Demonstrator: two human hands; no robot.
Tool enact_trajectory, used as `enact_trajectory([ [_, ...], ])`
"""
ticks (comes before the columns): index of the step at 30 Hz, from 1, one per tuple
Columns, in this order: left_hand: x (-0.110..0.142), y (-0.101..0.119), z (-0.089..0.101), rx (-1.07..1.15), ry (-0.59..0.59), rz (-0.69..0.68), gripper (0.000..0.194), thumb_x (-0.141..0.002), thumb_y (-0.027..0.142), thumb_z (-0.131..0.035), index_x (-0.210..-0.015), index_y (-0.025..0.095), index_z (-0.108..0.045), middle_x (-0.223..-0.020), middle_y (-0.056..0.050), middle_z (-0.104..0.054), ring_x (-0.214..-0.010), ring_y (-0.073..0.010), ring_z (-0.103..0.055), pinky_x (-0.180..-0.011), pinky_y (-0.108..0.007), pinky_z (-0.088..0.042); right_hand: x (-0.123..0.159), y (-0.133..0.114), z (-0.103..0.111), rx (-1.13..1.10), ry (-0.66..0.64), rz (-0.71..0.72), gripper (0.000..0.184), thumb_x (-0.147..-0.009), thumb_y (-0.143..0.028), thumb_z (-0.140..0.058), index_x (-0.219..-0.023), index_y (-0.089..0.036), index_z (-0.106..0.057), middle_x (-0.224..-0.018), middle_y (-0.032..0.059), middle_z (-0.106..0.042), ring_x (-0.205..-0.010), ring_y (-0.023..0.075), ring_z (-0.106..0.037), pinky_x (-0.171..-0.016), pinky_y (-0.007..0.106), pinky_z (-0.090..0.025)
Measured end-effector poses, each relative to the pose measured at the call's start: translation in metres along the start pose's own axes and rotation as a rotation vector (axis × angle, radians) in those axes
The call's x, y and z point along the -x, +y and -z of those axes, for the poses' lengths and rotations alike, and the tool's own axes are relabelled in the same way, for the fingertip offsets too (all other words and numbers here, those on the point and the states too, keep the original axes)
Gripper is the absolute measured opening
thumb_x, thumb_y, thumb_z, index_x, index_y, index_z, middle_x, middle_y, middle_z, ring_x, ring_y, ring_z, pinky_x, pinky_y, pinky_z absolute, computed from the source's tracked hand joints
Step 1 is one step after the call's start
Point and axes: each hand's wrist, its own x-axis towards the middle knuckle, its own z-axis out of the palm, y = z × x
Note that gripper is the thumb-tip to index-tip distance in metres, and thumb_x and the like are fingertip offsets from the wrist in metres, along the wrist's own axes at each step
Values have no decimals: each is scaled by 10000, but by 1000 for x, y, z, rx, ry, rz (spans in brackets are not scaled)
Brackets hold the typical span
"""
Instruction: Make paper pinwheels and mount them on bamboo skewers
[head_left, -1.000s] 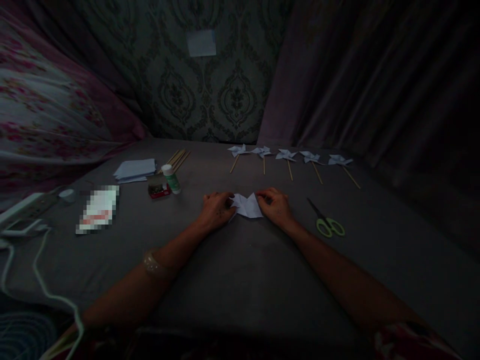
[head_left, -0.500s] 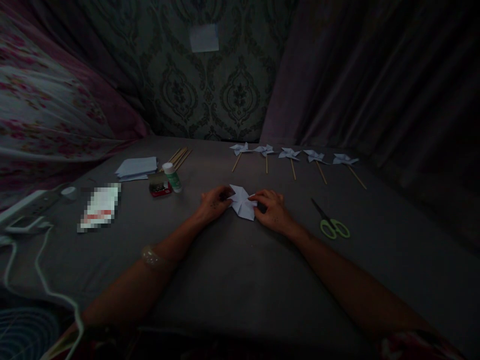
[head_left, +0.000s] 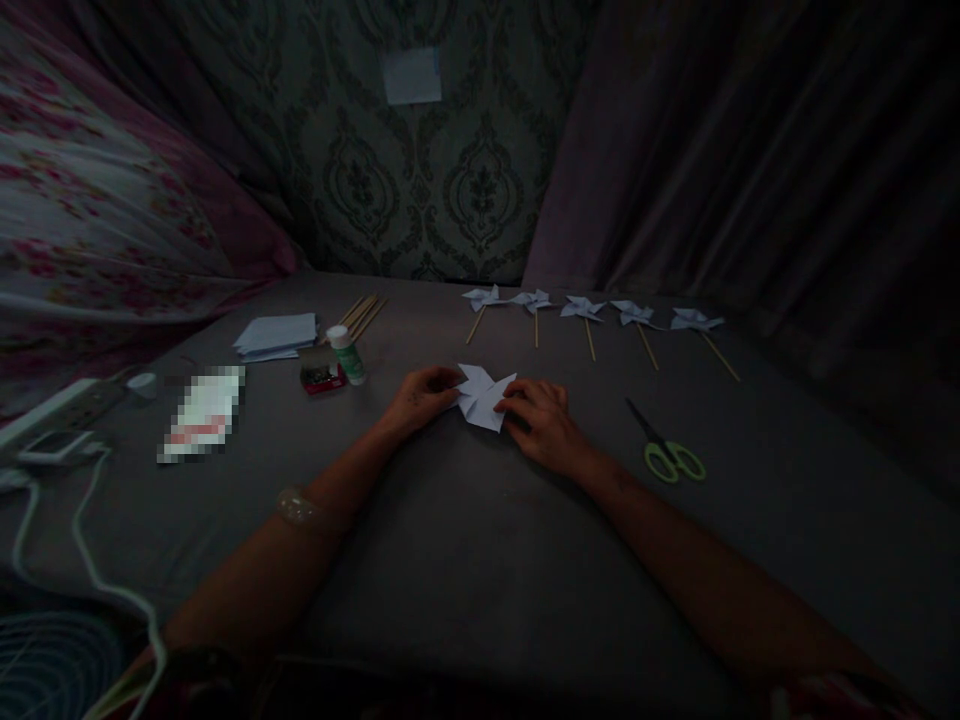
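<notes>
A white folded paper pinwheel (head_left: 482, 397) without a visible stick is between my hands, just above or on the cloth-covered table (head_left: 465, 560). My left hand (head_left: 422, 397) pinches its left blade between thumb and fingers. On the opposite side, my right hand (head_left: 541, 418) has its thumb and index finger closed on the right edge of the paper. To the right lie scissors (head_left: 667, 455) with green handles, blades pointing away. Left of my left hand stand a glue stick (head_left: 346, 356) with a white cap and a small open red box (head_left: 322, 377) of tiny dark items.
Several finished pinwheels on sticks (head_left: 583, 308) lie in a row along the back. Wooden sticks (head_left: 363, 316) and a stack of white paper (head_left: 276, 335) lie back left. A power strip (head_left: 56, 420) with white cables (head_left: 90, 560) occupies the left edge beside a blurred packet (head_left: 206, 415).
The pinwheel has turned slightly between my hands, and its upper right blade now shows more. My right fingers have shifted their hold on its edge. The view has moved a little.
</notes>
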Motion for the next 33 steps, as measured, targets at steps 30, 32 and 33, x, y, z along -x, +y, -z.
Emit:
enact_trajectory([
  [30, 28, 24, -13, -760, -88, -409, 177, -840, 287, -551, -861, 229, -717, -981, -53, -719, -1041, -261, -531, -944, -489, -254, 2, -8, -3, -27, -128, 116, 106, -877, -265, -612, -877, -203, -698, -985, 54, -654, -969, 202, -541, -894, 397, -284],
  [32, 29, 25, -14, -809, -136, -440, 187, -844, 279, -536, -844, 227, -715, -962, -49, -720, -1042, -265, -516, -934, -489, -240, 2, -8, -3, -35, -138, 112, 111, -881, -264, -606, -873, -202, -698, -985, 53, -654, -965, 198, -542, -896, 394, -283],
  [33, 30, 25, -13, -827, -157, -445, 192, -846, 274, -527, -838, 224, -713, -955, -49, -720, -1045, -267, -510, -929, -487, -236, 1, -8, -3, -39, -142, 110, 114, -883, -264, -604, -871, -200, -697, -985, 53, -655, -961, 197, -543, -895, 392, -284],
])
